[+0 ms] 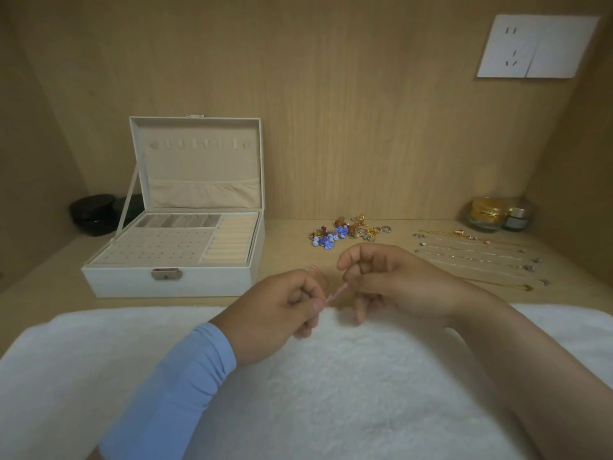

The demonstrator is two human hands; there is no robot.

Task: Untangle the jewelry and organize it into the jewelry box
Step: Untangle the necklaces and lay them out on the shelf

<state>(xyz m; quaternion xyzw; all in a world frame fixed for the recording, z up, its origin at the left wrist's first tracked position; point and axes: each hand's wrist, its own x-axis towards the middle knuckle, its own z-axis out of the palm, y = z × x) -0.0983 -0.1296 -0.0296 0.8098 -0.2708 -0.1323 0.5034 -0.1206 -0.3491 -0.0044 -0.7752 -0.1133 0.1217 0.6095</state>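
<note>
Over white towel (331, 386) — hands (278, 305) (394, 282) pinch pink strand (336, 292), slanting up-right.

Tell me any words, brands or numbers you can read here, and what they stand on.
None can be read.
The gold-lidded glass jar at the back right is too blurred to tell.
The white wall socket plate and the open white jewelry box show no lettering.

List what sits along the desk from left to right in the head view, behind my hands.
black round cases → jewelry box → pile of earrings and rings → laid-out necklaces
</note>
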